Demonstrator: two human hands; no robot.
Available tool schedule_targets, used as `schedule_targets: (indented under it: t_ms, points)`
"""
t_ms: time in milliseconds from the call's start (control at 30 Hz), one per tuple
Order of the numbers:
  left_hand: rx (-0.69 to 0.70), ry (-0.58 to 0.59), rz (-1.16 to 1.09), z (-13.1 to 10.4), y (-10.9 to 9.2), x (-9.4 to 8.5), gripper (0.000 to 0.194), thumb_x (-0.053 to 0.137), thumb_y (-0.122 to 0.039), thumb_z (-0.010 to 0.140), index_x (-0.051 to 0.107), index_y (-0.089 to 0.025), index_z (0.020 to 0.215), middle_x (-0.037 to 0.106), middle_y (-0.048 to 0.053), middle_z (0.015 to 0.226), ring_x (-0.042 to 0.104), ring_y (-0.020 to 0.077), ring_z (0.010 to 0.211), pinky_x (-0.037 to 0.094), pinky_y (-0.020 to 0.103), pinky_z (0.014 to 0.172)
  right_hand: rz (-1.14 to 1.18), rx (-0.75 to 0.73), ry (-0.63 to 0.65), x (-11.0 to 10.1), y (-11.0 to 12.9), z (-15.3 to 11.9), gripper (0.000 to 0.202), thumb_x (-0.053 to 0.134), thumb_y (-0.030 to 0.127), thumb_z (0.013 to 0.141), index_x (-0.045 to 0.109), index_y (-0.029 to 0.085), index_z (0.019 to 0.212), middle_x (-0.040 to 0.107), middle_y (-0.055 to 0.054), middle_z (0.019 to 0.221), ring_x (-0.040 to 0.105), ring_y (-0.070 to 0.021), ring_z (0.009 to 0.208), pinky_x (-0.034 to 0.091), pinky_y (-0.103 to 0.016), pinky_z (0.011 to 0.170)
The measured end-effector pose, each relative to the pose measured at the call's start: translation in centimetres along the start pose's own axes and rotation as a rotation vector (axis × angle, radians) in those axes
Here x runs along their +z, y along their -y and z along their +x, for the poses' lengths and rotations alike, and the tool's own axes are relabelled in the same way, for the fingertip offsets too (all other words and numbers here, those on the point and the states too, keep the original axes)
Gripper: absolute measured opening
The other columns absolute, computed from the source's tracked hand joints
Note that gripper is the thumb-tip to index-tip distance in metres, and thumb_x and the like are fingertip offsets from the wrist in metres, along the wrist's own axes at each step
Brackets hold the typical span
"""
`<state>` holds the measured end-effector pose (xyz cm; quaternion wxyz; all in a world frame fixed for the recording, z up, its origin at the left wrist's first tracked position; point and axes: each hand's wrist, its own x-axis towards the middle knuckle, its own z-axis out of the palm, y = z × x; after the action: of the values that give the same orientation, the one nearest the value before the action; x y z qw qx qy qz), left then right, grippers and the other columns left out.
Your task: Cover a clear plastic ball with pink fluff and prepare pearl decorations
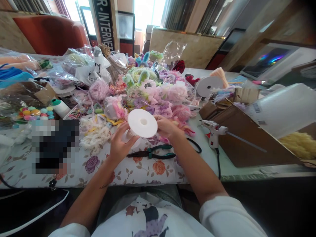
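A white spool with a round flat flange and a hole in its centre is held up over the table, tilted toward me. What looks like a strand of small beads shows under its rim. My left hand grips the spool from the left, thumb below the flange. On the far right side my right hand has its fingers closed at the spool's edge, its fingertips partly hidden. Just below the hands, long-nose pliers with green handles lie on the floral cloth.
A white glue gun with a glue stick stands at the right, beside a cardboard box. Pastel yarn and trims heap up behind the hands. Cream fringe yarn, a thread cone and another white spool are around.
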<state>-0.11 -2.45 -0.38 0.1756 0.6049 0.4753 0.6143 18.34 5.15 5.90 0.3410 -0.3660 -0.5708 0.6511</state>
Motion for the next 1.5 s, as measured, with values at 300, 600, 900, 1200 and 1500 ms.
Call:
schedule_targets:
  t_ms: [300,600,900,1200,1500]
  points:
    - [0.142,-0.139,0.393,0.0,0.9,-0.2,0.036,0.074,-0.036,0.079,0.069,-0.023,0.113,0.071,0.01,0.105,0.064,0.0275,0.1,0.047,0.04,0.093,-0.212,-0.321,-0.418,7.4,-4.6,-1.5,0.019,0.053,0.031,0.084,0.06,0.019,0.071,0.054,0.0,0.064,0.045,-0.0121,0.06,0.037,-0.025,0.057]
    - [0.358,-0.118,0.563,-0.8,0.4,0.8,0.034,0.062,-0.029,0.09,0.067,-0.027,0.123,0.069,0.012,0.119,0.059,0.0279,0.106,0.034,0.043,0.1,0.243,-0.267,-0.401,9.4,-3.4,-2.1,0.029,0.07,0.044,0.075,0.064,0.022,0.093,0.063,-0.003,0.088,0.053,-0.0151,0.074,0.046,-0.026,0.061]
    - [0.543,-0.026,0.358,-0.6,0.3,0.9,0.057,0.068,-0.019,0.082,0.051,-0.029,0.136,0.064,0.01,0.129,0.056,0.0292,0.122,0.034,0.047,0.108,-0.084,-0.515,-0.66,-2.1,4.1,-0.6,0.026,0.071,0.04,0.077,0.066,0.019,0.092,0.067,-0.004,0.09,0.061,-0.0167,0.084,0.05,-0.026,0.069]
    - [0.499,-0.089,0.542,0.2,1.4,1.8,0.048,0.061,-0.012,0.084,0.052,-0.017,0.13,0.065,0.016,0.113,0.059,0.0276,0.112,0.045,0.042,0.098,-0.713,-0.323,-1.304,-22.1,14.1,5.8,0.024,0.061,0.016,0.085,0.058,0.006,0.107,0.063,-0.015,0.108,0.059,-0.0158,0.093,0.044,-0.032,0.084]
    - [0.412,-0.067,0.616,0.6,2.5,1.7,0.036,0.058,-0.012,0.085,0.057,-0.015,0.121,0.063,0.015,0.111,0.06,0.0266,0.108,0.047,0.042,0.097,-0.913,0.011,-1.142,-29.0,8.0,9.1,0.021,0.066,0.017,0.083,0.065,0.006,0.101,0.067,-0.012,0.093,0.063,-0.0235,0.089,0.049,-0.037,0.084]
